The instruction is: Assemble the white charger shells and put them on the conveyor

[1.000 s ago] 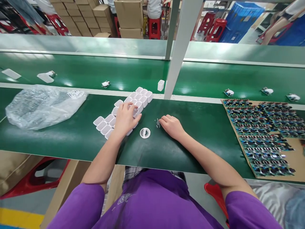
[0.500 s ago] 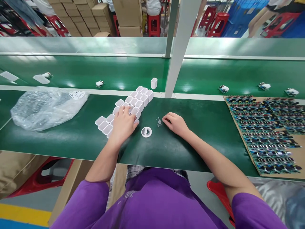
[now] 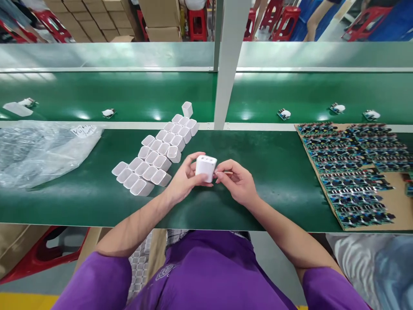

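A white plastic charger housing [image 3: 205, 167] with small openings in its upper end is gripped between the thumb and fingers of my left hand [image 3: 189, 175], raised over the green table. Close against the housing's right side, my right hand [image 3: 235, 180] has its thumb and fingertips pinched together. Whatever lies in that pinch is too small to make out. Left of my hands, several white housings [image 3: 151, 157] stand in slanted rows with their open ends up. The small clear pieces and the white ring are hidden from view.
Circuit boards [image 3: 348, 185] lie in rows on cardboard [image 3: 402, 204] at the right. A clear plastic bag [image 3: 48, 150] rests at the left. Behind the table runs a green belt [image 3: 155, 94] carrying several boards, and a white post [image 3: 227, 64] rises mid-view.
My left hand has left the rows with a housing and moved right, in front of me. My right hand has come up from beside the small clear pieces to the housing. The view has shifted.
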The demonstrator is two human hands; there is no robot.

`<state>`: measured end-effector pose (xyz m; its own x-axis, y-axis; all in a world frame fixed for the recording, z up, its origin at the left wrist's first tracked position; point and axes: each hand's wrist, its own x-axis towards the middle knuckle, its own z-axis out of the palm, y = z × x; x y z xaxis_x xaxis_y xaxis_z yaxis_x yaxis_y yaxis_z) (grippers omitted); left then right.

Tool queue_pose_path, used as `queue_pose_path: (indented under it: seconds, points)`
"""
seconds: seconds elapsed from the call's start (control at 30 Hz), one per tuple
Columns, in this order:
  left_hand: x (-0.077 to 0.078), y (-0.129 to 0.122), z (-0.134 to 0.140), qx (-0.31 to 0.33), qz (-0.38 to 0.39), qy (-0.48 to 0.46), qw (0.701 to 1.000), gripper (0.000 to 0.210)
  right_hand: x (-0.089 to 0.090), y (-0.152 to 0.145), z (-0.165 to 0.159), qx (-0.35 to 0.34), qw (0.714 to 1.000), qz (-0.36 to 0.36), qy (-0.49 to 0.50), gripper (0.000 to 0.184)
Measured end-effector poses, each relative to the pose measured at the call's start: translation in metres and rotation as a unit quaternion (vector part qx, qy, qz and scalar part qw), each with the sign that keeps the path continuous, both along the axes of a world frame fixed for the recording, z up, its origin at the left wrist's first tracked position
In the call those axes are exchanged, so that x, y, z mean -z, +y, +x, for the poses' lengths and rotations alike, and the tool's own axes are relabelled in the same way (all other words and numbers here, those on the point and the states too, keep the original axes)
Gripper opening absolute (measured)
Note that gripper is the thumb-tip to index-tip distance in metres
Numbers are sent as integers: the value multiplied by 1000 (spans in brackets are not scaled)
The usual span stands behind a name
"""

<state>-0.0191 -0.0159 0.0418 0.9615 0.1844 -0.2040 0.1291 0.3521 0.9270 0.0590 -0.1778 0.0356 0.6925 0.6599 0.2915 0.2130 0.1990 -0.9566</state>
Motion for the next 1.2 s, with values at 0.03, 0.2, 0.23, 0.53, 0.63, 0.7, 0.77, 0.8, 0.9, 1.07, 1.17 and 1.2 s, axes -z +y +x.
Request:
queue_pose_path:
  seconds: [0.03,0.2,0.23,0.53,0.63,0.7,0.77,0.8,0.9,1.07,1.17,1.2]
  points:
    - [2,-3,-1,26,11,2,1000,66,-1,-2,1,12,1000,0,-26,18]
    - [8,-9,-7,45,100,-2,994,52,-8,-7,5,57,989,-42,-131,9]
    - [9,-9,-8,40,107,-2,993,52,-9,-7,4,66,986,-51,-147,9]
    - [21,-11,-10,9,188,-3,982,51,-5,-4,-2,157,947,-56,-273,10]
    - [21,-12,-10,-20,250,-4,968,48,-4,-3,-3,169,935,-51,-307,12]
    - [18,-12,-11,-39,300,-5,953,47,-4,-3,-3,172,929,-52,-324,13]
    - [16,-13,-11,-55,342,-17,938,44,-4,-3,-3,172,925,-49,-335,15]
    - [14,-14,-11,-62,359,-28,931,43,-4,-3,-3,171,924,-45,-338,15]
    - [12,-15,-11,-77,399,-54,912,39,-1,-3,-5,170,924,-39,-339,17]
    - [13,-14,-11,-101,485,-16,868,39,8,-1,-10,182,919,-49,-346,19]
    - [13,-13,-11,-115,520,-3,847,40,7,0,-11,192,917,-46,-347,20]
    - [13,-13,-11,-118,528,-5,841,41,6,0,-11,191,920,-45,-339,19]
